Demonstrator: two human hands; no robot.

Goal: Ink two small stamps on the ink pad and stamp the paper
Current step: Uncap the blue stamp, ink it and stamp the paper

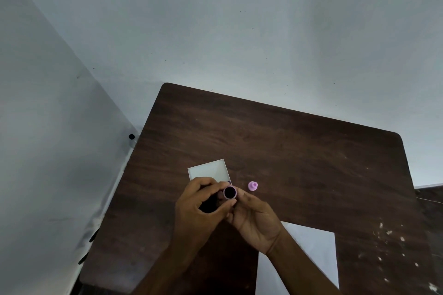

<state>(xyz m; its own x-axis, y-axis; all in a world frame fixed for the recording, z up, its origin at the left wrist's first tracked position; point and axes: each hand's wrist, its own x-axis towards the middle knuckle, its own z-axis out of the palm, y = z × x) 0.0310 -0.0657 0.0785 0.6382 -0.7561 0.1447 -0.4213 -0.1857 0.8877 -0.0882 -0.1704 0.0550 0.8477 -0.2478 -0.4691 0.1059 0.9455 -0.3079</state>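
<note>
Dark wood table (287,151) in a corner of pale walls. We saw the white paper (314,246) at the near edge, partly under the right forearm, blank where visible. A white square lid or case (211,170) lay further out, likely the ink pad's; most of the pad itself was hidden behind the hands.

Both hands met over the table just in front of that case. The left hand (199,208) curled around something dark we couldn't identify. The right hand (256,223) pinched a small pink stamp (230,192) at its fingertips, dark round face turned up toward the camera. The second pink stamp (252,186) stood alone on the table just right of it, untouched.

We judged this as the inking or checking step for stamp one; no print visible on the paper. Next move calls for turning the face down and pressing squarely on open paper, clear of the forearm.
</note>
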